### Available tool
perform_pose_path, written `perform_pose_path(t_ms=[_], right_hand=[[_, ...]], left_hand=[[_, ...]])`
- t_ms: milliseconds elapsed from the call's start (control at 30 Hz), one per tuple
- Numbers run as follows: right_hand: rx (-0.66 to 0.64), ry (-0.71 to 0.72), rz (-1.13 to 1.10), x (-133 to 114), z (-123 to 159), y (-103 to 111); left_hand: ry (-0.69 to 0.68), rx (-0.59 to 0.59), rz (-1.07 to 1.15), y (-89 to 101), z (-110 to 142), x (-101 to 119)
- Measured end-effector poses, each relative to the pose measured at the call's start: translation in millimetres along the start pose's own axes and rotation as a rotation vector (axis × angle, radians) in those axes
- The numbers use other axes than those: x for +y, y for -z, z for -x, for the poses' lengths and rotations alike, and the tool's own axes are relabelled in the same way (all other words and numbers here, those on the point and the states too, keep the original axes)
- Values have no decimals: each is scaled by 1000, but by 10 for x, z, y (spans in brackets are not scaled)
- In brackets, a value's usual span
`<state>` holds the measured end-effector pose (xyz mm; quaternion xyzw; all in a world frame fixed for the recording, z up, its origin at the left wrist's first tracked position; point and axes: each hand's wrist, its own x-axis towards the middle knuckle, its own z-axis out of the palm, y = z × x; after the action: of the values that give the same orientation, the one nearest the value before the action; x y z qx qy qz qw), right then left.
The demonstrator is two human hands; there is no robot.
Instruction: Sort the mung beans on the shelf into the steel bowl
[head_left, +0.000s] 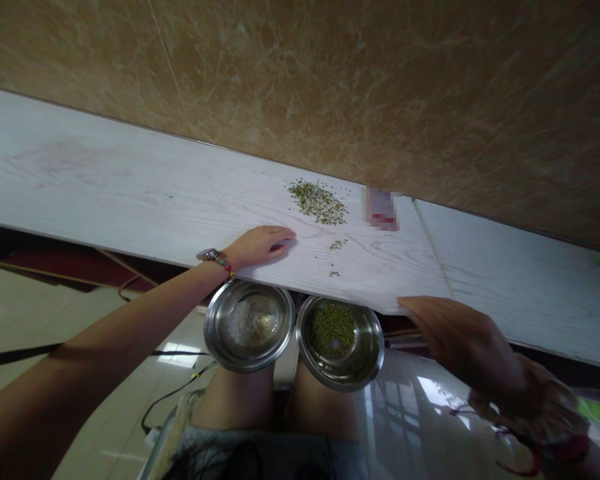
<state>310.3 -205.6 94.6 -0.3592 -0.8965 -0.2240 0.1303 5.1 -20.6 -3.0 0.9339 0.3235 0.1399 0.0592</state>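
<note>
A small heap of green beans (319, 201) lies on a white wooden tabletop (130, 193), with a few stray beans (337, 245) nearer the front edge. My left hand (260, 245) rests flat on the tabletop, fingers stretched toward the beans, holding nothing. My right hand (460, 337) sits at the table's front edge with its fingers together and pointing left; nothing shows in it. Two steel bowls rest on my knees below the edge: the left bowl (249, 325) holds pale grains, the right bowl (340, 340) holds green beans.
A small blurred pink-and-white object (381, 208) lies on the table right of the bean heap. A brown marbled wall (330, 80) runs behind the table. Cables (180, 390) trail on the tiled floor below. A green item (597, 411) shows at the far right.
</note>
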Motion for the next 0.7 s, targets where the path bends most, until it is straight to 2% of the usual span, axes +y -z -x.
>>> perform_pose_path(t_ms=[200,333,567,700], right_hand=[[22,-27,73,90,50,-52],[-30,-22,120,118,101,-100],[-62,-79,48,51,187,-47],[-37,-70,-27,-20,159,31]], left_hand=[[-9,11,6,2,4,5],[-5,14,13,12,5,16],[-1,0,15,28,-3,28],[5,2,12,37,-9,36]])
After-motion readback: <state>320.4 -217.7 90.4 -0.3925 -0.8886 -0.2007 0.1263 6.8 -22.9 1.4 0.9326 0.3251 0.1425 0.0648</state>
